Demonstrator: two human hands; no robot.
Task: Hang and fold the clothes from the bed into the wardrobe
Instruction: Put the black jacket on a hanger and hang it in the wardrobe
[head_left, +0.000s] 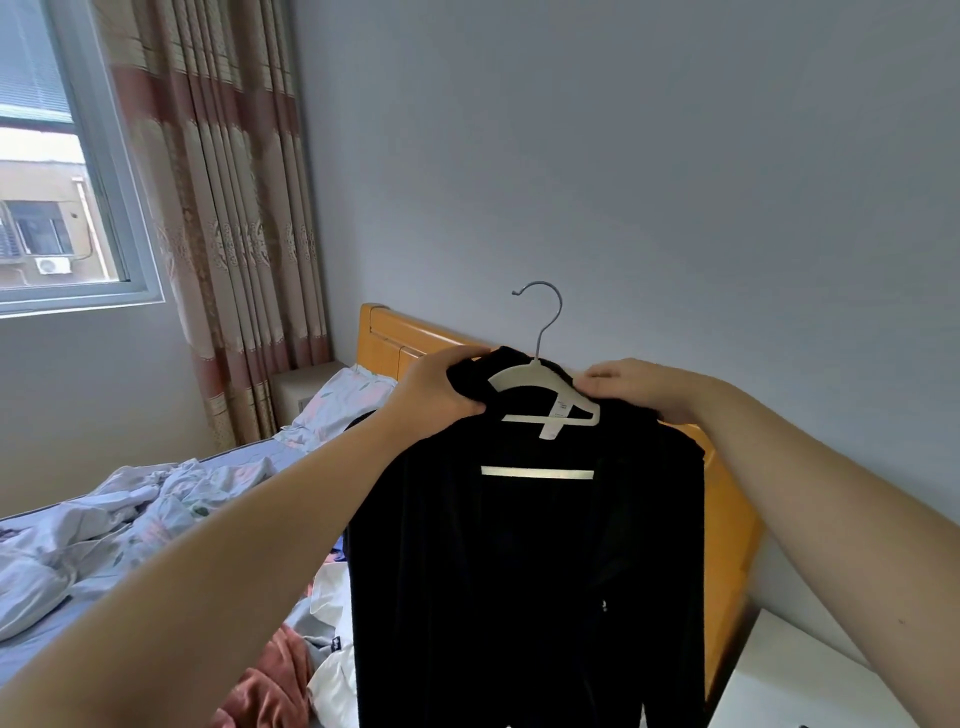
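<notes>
Black garment (519, 571) on white hanger (509, 378), left hand (441, 387), right hand (641, 387) gripping shoulders

- Both bare forearms reach forward and up, the hands level and near each other.
- Left hand (441, 387): fingers curled, gripping the black garment (519, 571) at one shoulder.
- Right hand (636, 389): fingers curled over the other shoulder.

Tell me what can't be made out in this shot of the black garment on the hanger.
- wardrobe: outside the head view entirely.
- Hem of the black garment: cut off by the bottom edge.
- Shoulder ends of the hanger: under the fabric, the left hand and the right hand.
- Print on the neck tag: too small.
- Clothes on the bed: partly behind the garment.
</notes>
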